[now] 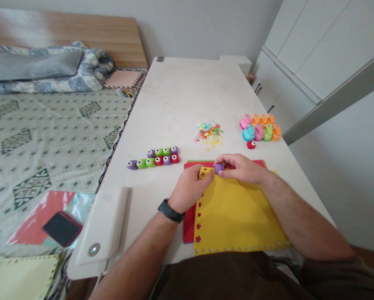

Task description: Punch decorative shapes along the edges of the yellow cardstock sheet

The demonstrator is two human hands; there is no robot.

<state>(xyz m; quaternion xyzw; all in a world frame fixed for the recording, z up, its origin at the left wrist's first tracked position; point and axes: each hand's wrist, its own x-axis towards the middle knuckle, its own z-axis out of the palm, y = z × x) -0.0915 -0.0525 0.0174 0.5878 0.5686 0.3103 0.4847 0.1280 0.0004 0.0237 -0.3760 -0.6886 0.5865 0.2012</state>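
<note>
A yellow sheet (240, 212) lies over red sheets (188, 221) at the table's near side. Small shapes are punched along its left and near edges, with a few at the far left corner. My left hand (190, 185) pinches that far left corner, thumb on top. In my right hand (240, 167), between thumb and fingers, is a purple craft punch (218, 168) at the sheet's far edge, beside the punched shapes. How far the paper reaches into the punch's slot is hidden.
Several small craft punches (158, 161) stand in two rows on the left. Colourful paper cutouts (209, 132) lie mid-table. Larger punches (262, 127) and a red one (251, 145) sit right. A white machine (104, 225) lines the left edge; a phone (62, 228) rests on the bed.
</note>
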